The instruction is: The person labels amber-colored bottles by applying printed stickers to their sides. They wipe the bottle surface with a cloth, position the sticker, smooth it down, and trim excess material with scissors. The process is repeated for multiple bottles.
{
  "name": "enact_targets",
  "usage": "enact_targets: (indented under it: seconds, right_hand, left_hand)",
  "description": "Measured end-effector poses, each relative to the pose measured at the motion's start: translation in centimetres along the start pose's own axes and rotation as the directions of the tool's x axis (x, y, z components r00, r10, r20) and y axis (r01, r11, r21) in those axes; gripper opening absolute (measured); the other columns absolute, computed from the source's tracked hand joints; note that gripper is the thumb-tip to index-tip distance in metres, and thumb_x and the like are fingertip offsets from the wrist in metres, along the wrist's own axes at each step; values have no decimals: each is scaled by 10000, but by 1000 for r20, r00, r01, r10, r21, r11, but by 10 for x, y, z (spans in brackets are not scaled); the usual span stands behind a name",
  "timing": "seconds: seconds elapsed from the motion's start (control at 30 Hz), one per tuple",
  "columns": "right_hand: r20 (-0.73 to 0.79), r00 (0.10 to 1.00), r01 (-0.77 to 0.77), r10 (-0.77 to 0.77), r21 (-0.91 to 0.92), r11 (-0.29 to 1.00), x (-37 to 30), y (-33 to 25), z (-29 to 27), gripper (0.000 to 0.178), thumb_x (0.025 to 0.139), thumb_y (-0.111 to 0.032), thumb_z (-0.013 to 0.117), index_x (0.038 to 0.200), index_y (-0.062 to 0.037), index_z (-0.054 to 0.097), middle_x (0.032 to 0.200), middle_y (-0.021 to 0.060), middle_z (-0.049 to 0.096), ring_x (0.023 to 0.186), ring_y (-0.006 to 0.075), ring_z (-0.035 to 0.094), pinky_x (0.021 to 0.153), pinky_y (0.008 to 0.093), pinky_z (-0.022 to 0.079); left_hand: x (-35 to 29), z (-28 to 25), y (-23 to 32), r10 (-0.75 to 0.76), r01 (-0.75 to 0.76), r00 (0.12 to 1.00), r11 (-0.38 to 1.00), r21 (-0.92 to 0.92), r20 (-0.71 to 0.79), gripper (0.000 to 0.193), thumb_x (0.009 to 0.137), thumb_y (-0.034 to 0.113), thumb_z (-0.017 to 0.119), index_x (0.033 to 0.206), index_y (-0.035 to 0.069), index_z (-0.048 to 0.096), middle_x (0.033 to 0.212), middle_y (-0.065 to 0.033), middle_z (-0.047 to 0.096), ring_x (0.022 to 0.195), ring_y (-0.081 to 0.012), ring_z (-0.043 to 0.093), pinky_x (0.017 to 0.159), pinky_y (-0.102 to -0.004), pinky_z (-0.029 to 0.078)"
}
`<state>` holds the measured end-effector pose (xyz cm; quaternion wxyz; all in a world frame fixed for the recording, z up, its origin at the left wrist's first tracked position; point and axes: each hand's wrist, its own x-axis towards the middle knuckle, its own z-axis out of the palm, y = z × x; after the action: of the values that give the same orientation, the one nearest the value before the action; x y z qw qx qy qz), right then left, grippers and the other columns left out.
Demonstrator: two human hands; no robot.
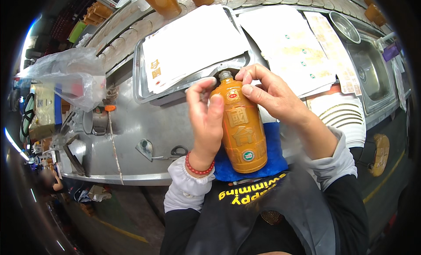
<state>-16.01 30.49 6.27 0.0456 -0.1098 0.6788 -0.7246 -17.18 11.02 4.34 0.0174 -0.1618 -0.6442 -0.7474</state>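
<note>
An amber-brown bottle [243, 136] with raised characters, a small red emblem and a round green sticker lies on a blue cloth [272, 143], its neck pointing away from me. At its left shoulder, my left hand [205, 123] is curved with thumb and fingers apart; the thumb is beside the bottle's edge. My right hand [274, 92] has its thumb pressed on the right shoulder and its index finger bent near the neck. Its other fingers are curled, and what lies under the fingertips is hidden.
Beyond the bottle, a metal tray [139, 79] holds white sheets [193, 44]. Label sheets [289, 49], a metal bowl [344, 27] and a sink [372, 71] are on the right. Scissors [177, 152], a metal cup [95, 122] and a plastic bag [66, 75] are left. Bottles [162, 4] line the slatted conveyor [127, 40].
</note>
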Motion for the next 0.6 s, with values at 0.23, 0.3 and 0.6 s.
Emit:
enact_targets:
  seconds: [0.23,0.3,0.6]
  right_hand:
    - [-19,999,-46,46,0,999,-3,0,1,149,993,-209,624,1039,-98,536,1220,58,523,1067,110,522,880,274,466]
    - [-24,997,-73,73,4,997,-3,-2,2,157,984,-202,638,1034,-100,530,1213,54,523,1067,109,522,878,276,468]
    - [-41,997,-72,71,-25,997,-1,0,5,185,963,-189,672,1017,-105,516,1199,52,525,1083,117,520,894,296,473]
  left_hand:
    - [5,2,6,2,-2,998,1000,3,62,316,994,155,591,1234,-16,476,1188,-94,528,1098,-158,504,993,-316,413]
    - [5,3,6,-44,46,997,998,-39,63,292,987,142,602,1210,-4,481,1172,-83,531,1078,-144,504,974,-304,421]
    - [5,4,3,-102,107,993,988,-111,55,250,988,122,601,1181,12,486,1167,-71,528,1060,-130,503,968,-295,423]
